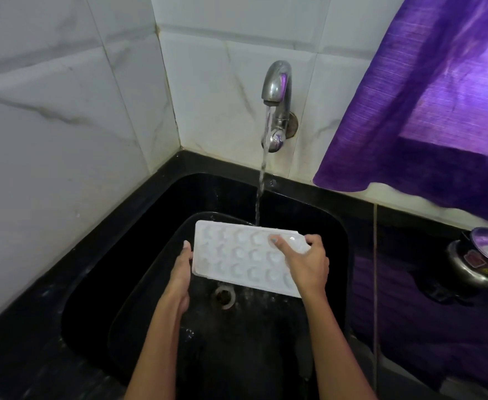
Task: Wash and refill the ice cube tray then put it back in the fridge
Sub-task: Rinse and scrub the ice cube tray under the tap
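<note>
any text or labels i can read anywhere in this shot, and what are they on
No text here can be read.
Steel pot on the counter at the right: a small red sticker and a yellowish mark below it, both too blurred to read.
Ice cube tray, tap, black sink, wall tiles and purple curtain: no lettering visible.

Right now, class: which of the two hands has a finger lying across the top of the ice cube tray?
The right hand: its finger lies over the ice cube tray's cups. The left hand only holds the short left edge.
</note>
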A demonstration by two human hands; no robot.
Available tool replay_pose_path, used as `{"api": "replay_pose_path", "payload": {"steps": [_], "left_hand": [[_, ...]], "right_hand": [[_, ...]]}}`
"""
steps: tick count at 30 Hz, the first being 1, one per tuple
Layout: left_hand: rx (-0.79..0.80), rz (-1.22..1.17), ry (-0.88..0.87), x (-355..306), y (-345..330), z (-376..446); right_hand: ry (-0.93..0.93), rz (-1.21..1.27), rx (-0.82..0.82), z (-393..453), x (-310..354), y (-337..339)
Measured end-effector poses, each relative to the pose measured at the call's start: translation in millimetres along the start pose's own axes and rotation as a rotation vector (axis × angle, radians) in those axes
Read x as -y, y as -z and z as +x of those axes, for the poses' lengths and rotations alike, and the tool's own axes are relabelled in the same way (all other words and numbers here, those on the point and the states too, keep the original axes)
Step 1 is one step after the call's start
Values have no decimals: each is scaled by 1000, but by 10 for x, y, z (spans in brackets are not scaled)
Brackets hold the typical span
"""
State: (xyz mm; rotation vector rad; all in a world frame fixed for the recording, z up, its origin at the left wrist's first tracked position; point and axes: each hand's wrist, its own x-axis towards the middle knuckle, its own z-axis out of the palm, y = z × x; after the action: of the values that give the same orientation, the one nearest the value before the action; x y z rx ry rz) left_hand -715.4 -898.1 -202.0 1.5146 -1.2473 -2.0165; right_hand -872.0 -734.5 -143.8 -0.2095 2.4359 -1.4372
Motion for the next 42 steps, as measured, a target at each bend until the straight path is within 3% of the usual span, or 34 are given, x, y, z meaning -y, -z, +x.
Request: {"api": "replay_pose_path", "payload": {"steps": [4,12,18,22,25,32,42], "left_hand": [[-30,-83,-59,-41,-120,-55],[62,-295,-63,-201,-342,-60],[136,-342,-52,-225,-586,-109],[167,-387,-23,-190,-747,-122],[186,-414,-13,-192,-874,-162],[131,-408,-17,-277,-1110,-252],[2,-377,-83,-314,-1112,-264]], "right_hand": [[-146,106,4,37,-55,35],[-289,378,183,226,-211,209],[-271,639,-119,211,-294,180],[-95,643,-386,132,-281,228],[-65,649,-518,129,-283,256],[-123,717,-623,189,-253,308],[-123,726,-569,206,-274,229]]}}
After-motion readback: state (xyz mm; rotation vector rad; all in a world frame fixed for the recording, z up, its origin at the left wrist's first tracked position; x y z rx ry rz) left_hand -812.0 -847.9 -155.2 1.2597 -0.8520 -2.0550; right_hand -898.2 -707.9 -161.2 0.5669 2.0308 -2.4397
